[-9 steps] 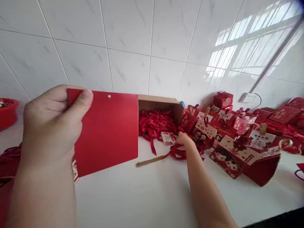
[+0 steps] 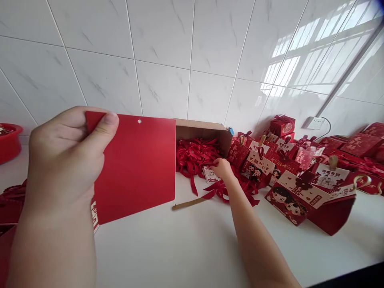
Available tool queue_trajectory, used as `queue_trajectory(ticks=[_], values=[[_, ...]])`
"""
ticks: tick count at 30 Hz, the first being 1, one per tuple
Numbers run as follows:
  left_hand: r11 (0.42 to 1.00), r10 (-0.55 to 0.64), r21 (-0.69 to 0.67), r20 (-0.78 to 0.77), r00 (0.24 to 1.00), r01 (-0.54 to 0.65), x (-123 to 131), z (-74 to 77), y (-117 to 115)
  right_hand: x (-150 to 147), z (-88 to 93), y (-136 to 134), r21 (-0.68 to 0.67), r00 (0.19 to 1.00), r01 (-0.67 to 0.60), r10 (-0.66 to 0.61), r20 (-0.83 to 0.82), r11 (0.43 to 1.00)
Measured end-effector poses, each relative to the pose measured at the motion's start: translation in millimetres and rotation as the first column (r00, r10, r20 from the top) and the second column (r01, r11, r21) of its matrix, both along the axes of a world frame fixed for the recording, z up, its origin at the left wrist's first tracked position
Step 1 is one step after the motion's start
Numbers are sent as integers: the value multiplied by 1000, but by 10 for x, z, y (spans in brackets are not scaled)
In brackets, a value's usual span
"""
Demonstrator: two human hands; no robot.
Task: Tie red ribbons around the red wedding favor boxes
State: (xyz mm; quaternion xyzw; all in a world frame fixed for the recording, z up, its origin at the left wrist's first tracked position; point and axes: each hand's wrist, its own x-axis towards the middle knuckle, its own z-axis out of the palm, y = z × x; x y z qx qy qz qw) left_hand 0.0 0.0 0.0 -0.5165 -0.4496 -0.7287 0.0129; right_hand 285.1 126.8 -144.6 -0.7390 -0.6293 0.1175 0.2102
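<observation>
My left hand (image 2: 67, 156) is raised close to the camera and pinches the top left corner of a flat red card sheet (image 2: 138, 166) with a small hole near its top edge. My right hand (image 2: 221, 168) reaches far out to the mouth of a cardboard box (image 2: 204, 130) lying on its side. Its fingers are closed among the red ribbons (image 2: 195, 156) that spill from the box, beside a small printed tag (image 2: 210, 175); which ribbon it grips is not clear.
A thin wooden stick (image 2: 188, 204) lies on the white counter (image 2: 186, 248) in front of the box. Several assembled red gift boxes (image 2: 303, 196) crowd the right side. A red bowl (image 2: 9, 142) stands far left. A tiled wall rises behind.
My right hand has moved a little up and left, from the loose ribbon on the counter toward the box's mouth. The left hand and red sheet are nearly still.
</observation>
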Motion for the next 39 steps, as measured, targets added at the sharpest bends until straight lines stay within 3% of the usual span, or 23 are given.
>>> queue_trajectory(ticks=[3, 6, 10, 13, 18, 25, 30, 33, 36, 39], values=[[999, -51, 8, 9, 999, 51, -15, -18, 7, -199, -57, -33, -24, 996, -91, 90, -27, 996], [999, -46, 4, 16, 999, 46, 8, -11, -11, -238, -120, -77, -97, 1000, -7, 7, -4, 995], [997, -68, 23, 61, 996, 67, 106, 56, -100, -101, -122, -86, -194, 992, 125, -122, 28, 973], [995, -90, -29, 112, 990, 93, 132, 97, -159, 13, -84, -66, -250, 993, 112, -118, -11, 962], [976, -171, -128, 57, 984, 177, 47, 79, -142, 146, -54, -50, -273, 989, 48, -83, -120, 961], [946, -210, -226, 113, 971, 231, 143, 89, -116, 288, 30, -79, -166, 962, 19, -63, -265, 986], [906, -273, -326, 43, 961, 272, 224, 57, -75, 249, 335, -174, 106, 938, -27, 62, -341, 994], [840, -387, -413, 1, 922, 353, 300, -15, -21, 84, 631, -386, 295, 893, -140, 249, -375, 945], [760, -524, -461, -17, 852, 458, 376, -109, 58, -158, 911, -716, 451, 811, -246, 437, -388, 858], [770, -522, -463, -59, 851, 440, 398, -194, 158, -366, 1089, -1045, 707, 613, -305, 699, -367, 638]])
